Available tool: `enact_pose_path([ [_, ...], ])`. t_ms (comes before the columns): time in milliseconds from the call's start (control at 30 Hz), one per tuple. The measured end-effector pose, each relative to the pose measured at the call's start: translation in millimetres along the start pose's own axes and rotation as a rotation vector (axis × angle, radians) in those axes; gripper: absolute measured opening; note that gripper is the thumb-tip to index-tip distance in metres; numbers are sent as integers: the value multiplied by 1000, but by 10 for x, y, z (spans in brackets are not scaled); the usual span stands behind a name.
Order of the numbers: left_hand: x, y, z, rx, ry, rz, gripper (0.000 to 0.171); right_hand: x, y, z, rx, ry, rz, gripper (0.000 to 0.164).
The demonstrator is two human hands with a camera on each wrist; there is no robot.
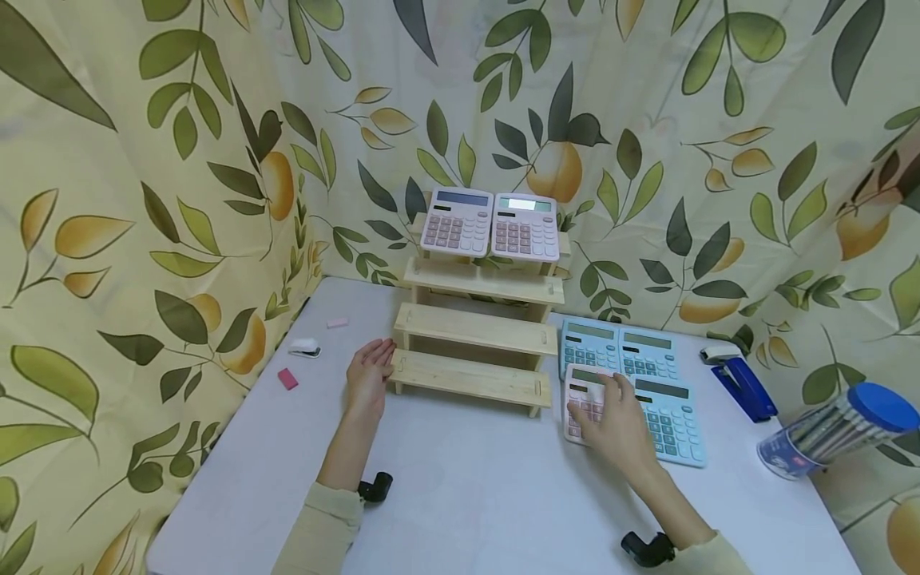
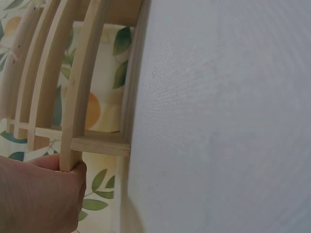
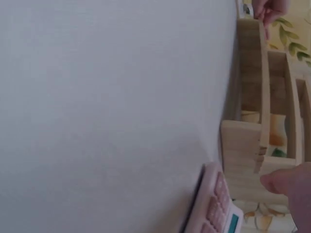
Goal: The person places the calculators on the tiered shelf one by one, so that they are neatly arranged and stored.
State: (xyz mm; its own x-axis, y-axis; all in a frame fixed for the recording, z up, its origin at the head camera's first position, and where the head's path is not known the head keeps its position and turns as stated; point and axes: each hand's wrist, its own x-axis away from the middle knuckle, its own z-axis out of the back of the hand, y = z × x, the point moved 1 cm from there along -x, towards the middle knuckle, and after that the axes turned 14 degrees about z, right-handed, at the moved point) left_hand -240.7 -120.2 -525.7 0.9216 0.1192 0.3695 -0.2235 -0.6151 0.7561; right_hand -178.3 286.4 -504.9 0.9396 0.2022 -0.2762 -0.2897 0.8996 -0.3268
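Where right hand (image 1: 620,425) arches, pink calculator (image 1: 585,393) beneath

A hand could pass in front of the four-tier wooden rack (image 1: 474,328) or onto its three lower tiers. The left hand (image 1: 369,375) bars the rack's lower left end. To its right, the right hand (image 1: 621,427), a pink calculator (image 1: 585,391) and blue calculators (image 1: 679,431) block the way, with a blue stapler (image 1: 743,387) and blue-lidded tub (image 1: 794,455) beyond. Two rose-keyed calculators (image 1: 457,224) occupy its top; a leaf-print curtain (image 1: 647,120) hangs behind.
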Motion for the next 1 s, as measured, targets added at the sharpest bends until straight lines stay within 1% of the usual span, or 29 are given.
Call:
enact_pose_path([
  [200, 9, 3, -1, -14, 6, 7, 64, 89, 8, -87, -12, 21, -1, 85],
  [333, -3, 3, 6, -15, 14, 10, 63, 109, 10, -133, -9, 23, -15, 86],
  [467, -22, 1, 15, -15, 19, 8, 63, 113, -3, -184, 9, 24, -7, 89],
  [700, -12, -6, 11, -18, 25, 19, 64, 130, -30, -277, 62, -15, -15, 100],
  [1000, -20, -7, -2, -28, 13, 8, 64, 115, -40, -331, 46, -28, -14, 104],
])
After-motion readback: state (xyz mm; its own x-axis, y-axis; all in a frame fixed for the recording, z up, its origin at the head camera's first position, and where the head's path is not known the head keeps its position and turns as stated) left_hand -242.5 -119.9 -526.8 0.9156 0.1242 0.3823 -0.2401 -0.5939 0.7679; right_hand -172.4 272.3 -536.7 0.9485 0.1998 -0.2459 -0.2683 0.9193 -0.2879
